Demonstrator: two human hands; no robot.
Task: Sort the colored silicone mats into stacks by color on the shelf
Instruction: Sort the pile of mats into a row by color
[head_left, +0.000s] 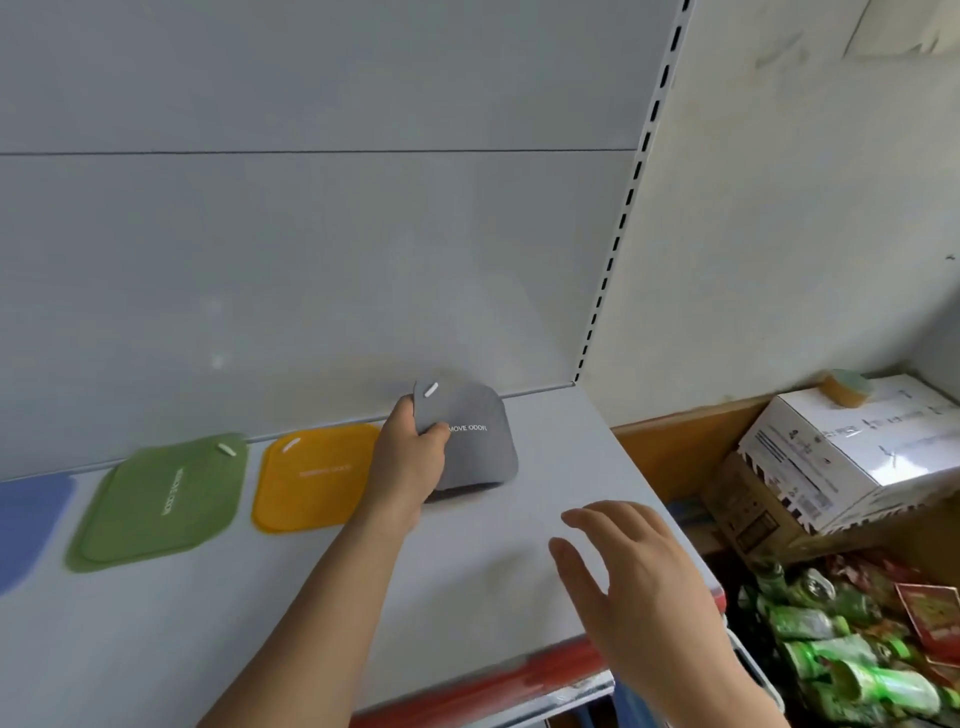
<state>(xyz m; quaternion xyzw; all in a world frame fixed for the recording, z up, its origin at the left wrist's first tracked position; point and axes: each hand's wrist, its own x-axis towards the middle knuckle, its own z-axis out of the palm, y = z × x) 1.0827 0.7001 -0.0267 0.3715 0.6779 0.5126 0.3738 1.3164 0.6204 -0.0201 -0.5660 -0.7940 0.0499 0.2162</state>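
Left hand (410, 457) grips the grey mat (475, 441) by its left edge, thumb on top, fingers curled under; mat sits at the back-right of the shelf (467, 582), near edge touching the surface, far end lifted and curling up twd the back panel (311, 234). Its long axis runs front-to-back, white slot at the far corner, lettering "MOVE ODOR" reading left to right. Right hand (628, 577) hovers over the shelf's right front, fingers spread and relaxed, holding nothing. Left of the grey mat, in a row along the back: yellow mat (311, 478), green mats (161, 504) stacked, blue mat (28, 525) at frame edge. Shelf is pale grey w/ red front strip. Right side: cardboard boxes (841, 457), green packets (841, 649) below.
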